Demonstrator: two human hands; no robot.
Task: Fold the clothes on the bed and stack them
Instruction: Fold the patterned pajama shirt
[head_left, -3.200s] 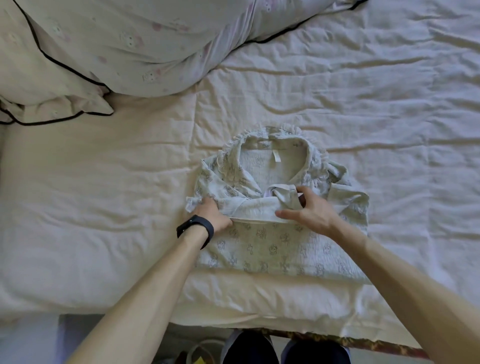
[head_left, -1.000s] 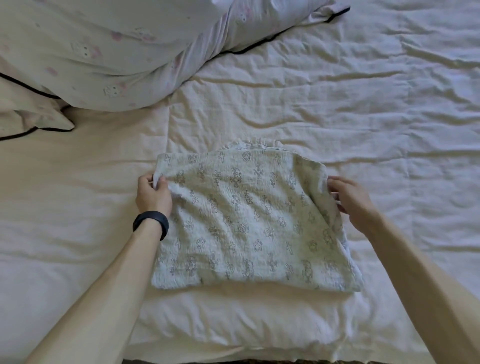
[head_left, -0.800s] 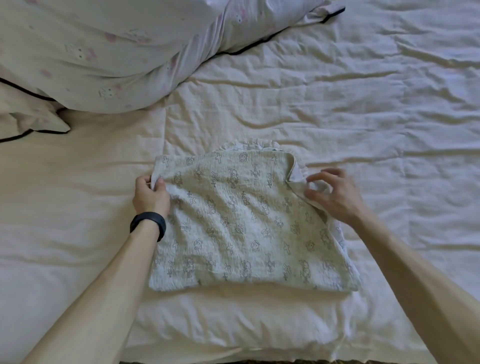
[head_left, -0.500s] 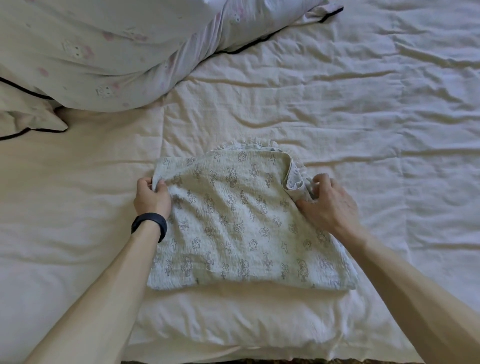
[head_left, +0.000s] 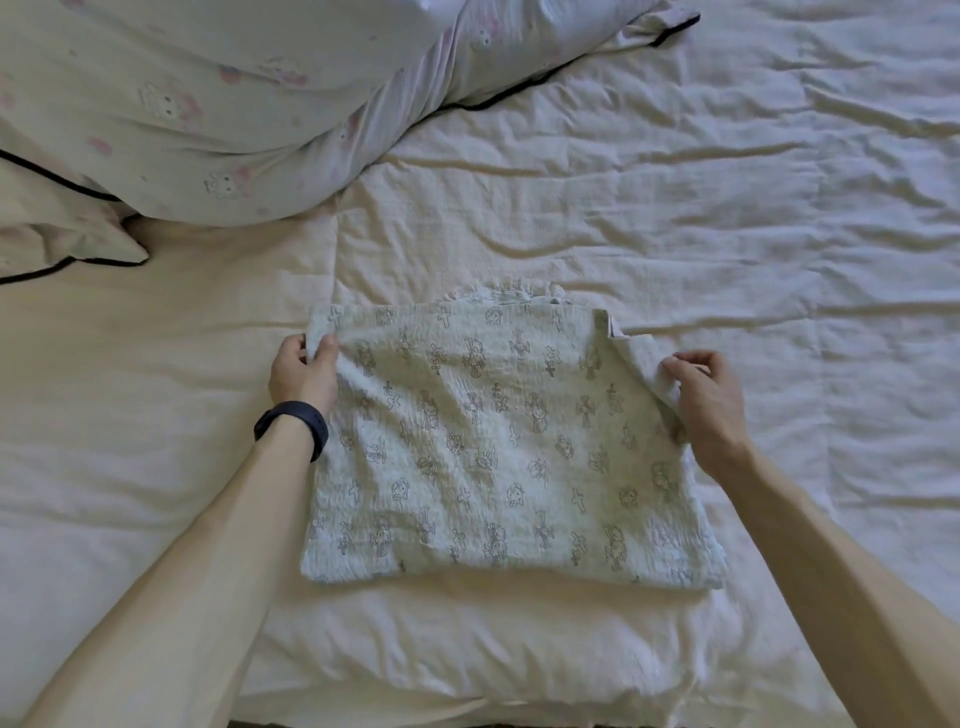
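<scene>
The left hand (head_left: 301, 371) and right hand (head_left: 706, 400) each pinch the shirt (head_left: 498, 441) near a far corner, so a hard tug could pull its fold open.

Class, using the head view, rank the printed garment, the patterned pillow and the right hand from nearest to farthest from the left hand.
1. printed garment: far-left corner in the grip of the left hand.
2. patterned pillow: beyond, upper left.
3. right hand: across the garment, holding its right edge.
</scene>
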